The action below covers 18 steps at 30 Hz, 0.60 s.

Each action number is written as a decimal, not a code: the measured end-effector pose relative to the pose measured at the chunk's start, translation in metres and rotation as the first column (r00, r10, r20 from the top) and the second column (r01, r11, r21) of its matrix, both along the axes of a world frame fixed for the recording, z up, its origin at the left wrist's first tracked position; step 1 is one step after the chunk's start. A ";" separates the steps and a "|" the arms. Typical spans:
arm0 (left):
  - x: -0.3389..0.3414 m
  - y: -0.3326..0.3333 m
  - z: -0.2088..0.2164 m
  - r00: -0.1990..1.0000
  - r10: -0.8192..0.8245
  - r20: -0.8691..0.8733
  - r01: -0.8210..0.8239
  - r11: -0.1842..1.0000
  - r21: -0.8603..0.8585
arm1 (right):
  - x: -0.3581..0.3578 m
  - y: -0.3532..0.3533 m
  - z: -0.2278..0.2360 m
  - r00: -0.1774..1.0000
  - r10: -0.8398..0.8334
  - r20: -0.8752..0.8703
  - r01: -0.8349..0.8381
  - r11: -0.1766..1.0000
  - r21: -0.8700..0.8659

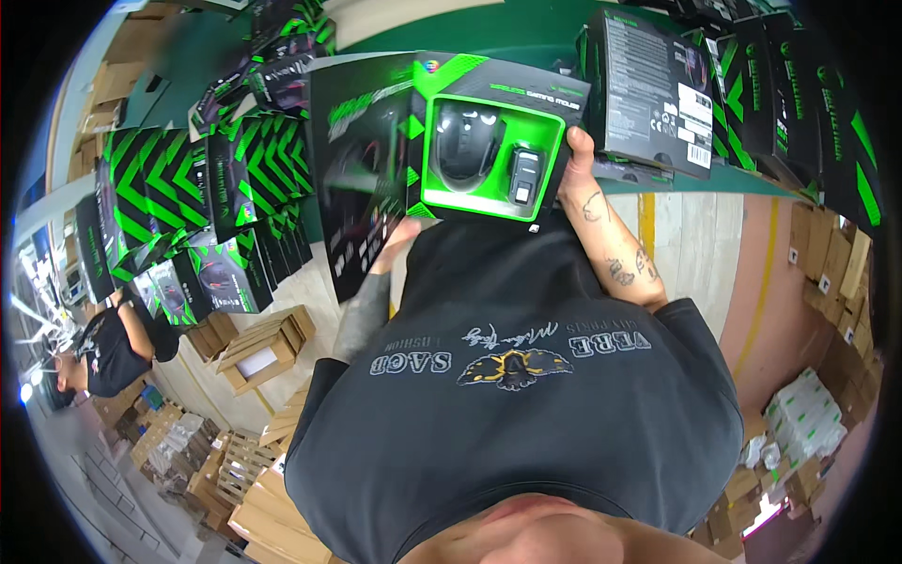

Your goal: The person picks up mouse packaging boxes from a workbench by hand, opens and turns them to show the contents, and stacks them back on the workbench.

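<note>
A black and green computer mouse box (496,85) is held up in front of my chest, its cover flap (362,141) swung out to the left. Through the green-framed window show a black mouse (460,155) and a small black device with a light end (524,177). My right hand (579,162) grips the box's right side, thumb in front and the other fingers hidden behind. At the lower left, where flap and box meet, my left hand (402,235) holds the box; most of its fingers are hidden behind the flap.
Stacks of similar black and green boxes (160,179) stand at the left. More boxes (648,89) stand upright on the green table (498,33) at the right. An open carton (258,357) is on the floor at left, near another person (117,343). Cartons (827,254) line the right.
</note>
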State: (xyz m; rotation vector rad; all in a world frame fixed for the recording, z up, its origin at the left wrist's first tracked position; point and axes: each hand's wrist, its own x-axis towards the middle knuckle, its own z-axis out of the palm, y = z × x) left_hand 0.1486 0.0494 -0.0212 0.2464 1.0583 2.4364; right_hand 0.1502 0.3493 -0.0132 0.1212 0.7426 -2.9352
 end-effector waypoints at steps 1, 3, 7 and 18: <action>0.000 -0.018 0.007 0.996 -0.088 -0.011 0.088 0.996 0.013 | -0.001 0.000 0.000 1.000 0.004 -0.013 -0.004 1.000 0.017; -0.006 -0.046 0.022 0.974 -0.219 -0.053 0.220 0.976 0.009 | -0.003 -0.001 0.002 0.996 -0.010 -0.085 0.013 0.999 0.039; -0.029 -0.049 0.036 0.938 -0.345 -0.039 0.346 0.938 0.011 | -0.007 -0.006 0.011 0.998 0.055 -0.040 -0.049 0.990 0.130; -0.113 0.055 0.003 0.928 0.184 0.325 -0.079 0.947 -0.311 | 0.049 0.005 0.011 0.879 0.269 0.393 -0.437 0.783 0.441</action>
